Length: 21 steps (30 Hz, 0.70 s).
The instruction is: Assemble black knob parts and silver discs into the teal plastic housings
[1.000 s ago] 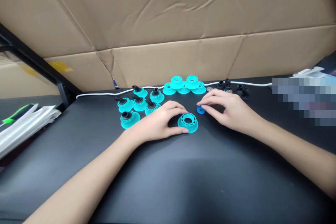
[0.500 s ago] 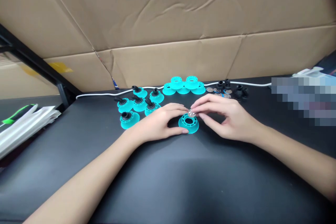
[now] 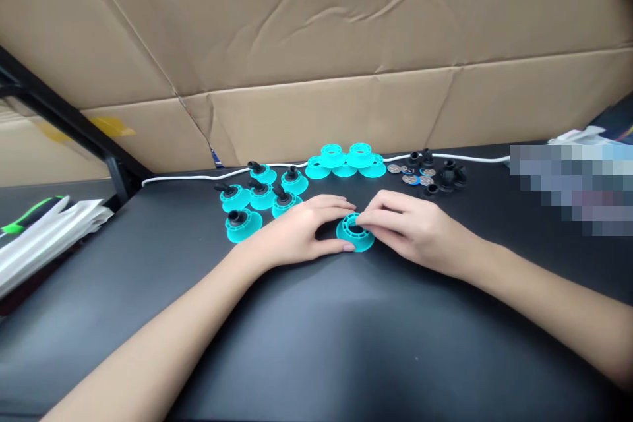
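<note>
On the black table surface stands a turquoise flared plastic ring [image 3: 357, 242] with a slotted top rim and a round hole. My left hand [image 3: 309, 227] curves round its left side, thumb at the front and fingers behind, gripping it. Over the ring's right rim, my right hand [image 3: 408, 227] has its fingertips pinched together at the hole. Whatever lies between those fingertips is hidden; the shiny metal disc seen there earlier does not show.
Left of the ring stand several turquoise rings with black fittings [image 3: 262, 192]. Behind are stacked bare turquoise rings [image 3: 345, 161]. Metal discs [image 3: 410, 179] and black fittings [image 3: 449, 175] lie at back right. A white cable [image 3: 198, 178] runs before the cardboard wall [image 3: 316, 115].
My right hand has tipped its fingers down to the ring's hole, and the metal disc has gone out of sight. My left hand stays on the ring.
</note>
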Available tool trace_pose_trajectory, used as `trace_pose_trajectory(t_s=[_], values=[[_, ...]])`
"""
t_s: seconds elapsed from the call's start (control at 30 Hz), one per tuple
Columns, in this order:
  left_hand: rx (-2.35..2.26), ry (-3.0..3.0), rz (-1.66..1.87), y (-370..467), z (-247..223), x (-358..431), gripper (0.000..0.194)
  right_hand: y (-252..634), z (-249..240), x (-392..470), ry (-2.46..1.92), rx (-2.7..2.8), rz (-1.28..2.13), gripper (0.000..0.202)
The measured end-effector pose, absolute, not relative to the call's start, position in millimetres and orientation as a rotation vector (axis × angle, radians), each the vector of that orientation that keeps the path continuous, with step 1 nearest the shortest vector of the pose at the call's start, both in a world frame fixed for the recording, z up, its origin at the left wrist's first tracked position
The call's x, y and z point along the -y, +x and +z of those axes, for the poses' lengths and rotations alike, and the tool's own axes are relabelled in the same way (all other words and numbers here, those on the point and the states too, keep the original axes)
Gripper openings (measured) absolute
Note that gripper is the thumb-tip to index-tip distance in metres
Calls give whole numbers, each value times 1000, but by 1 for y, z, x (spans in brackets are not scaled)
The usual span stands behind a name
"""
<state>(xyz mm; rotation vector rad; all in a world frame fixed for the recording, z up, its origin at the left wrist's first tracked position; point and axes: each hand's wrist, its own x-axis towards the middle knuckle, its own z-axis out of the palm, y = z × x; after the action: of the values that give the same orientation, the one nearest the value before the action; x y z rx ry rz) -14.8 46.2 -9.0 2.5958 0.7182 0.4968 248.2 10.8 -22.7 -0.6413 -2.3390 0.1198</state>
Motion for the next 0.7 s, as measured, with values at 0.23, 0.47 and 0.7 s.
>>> trace_pose_trajectory(t_s=[0.23, 0.47, 0.7], values=[[-697, 2611, 503, -14, -8, -46, 51, 245, -18, -5, -671, 2434, -71, 23], [-718, 2620, 496, -15, -11, -47, 52, 243, -15, -2, -625, 2491, -405, 27], [-712, 2621, 507, -16, -11, -47, 54, 243, -10, 0, -561, 2496, -463, 26]])
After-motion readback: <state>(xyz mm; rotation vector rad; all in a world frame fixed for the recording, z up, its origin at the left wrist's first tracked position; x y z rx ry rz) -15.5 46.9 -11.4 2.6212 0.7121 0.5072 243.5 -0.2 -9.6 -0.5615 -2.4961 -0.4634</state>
